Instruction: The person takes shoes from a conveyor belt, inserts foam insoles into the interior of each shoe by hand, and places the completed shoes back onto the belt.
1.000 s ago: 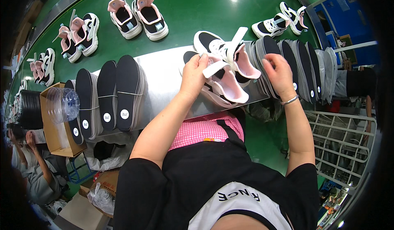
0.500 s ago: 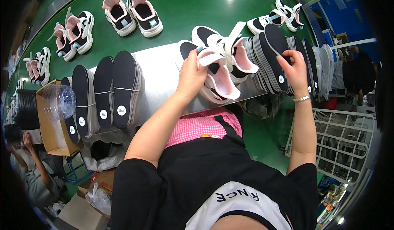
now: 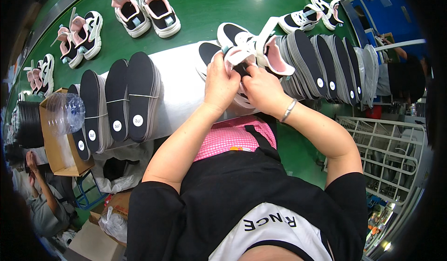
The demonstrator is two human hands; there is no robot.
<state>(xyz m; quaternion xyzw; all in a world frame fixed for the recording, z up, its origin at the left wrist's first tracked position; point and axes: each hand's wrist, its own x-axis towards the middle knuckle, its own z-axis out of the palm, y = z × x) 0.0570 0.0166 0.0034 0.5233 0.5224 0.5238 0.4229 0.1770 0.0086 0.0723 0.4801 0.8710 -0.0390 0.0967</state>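
Note:
My left hand (image 3: 220, 82) grips a white, black and pink sneaker (image 3: 243, 55) by its tongue and collar. My right hand (image 3: 263, 86) is closed at the shoe's opening, its fingertips inside. Between the two hands shows a black insole (image 3: 240, 69), mostly hidden by the fingers and the shoe. The mate sneaker (image 3: 278, 60) lies just to the right, touching the first, with its pink lining towards me.
Right of the shoes stand stacks of black insoles (image 3: 305, 63); banded insole stacks (image 3: 142, 93) stand at the left of the metal shelf (image 3: 179, 65). Shoe pairs (image 3: 160, 14) rest on the green surface (image 3: 209, 10). A white wire rack (image 3: 379, 151) is at right, another person (image 3: 46, 200) at lower left.
My right hand has moved left from the insole stack to the shoe's opening, bringing an insole from the stack. My left hand has stayed on the sneaker.

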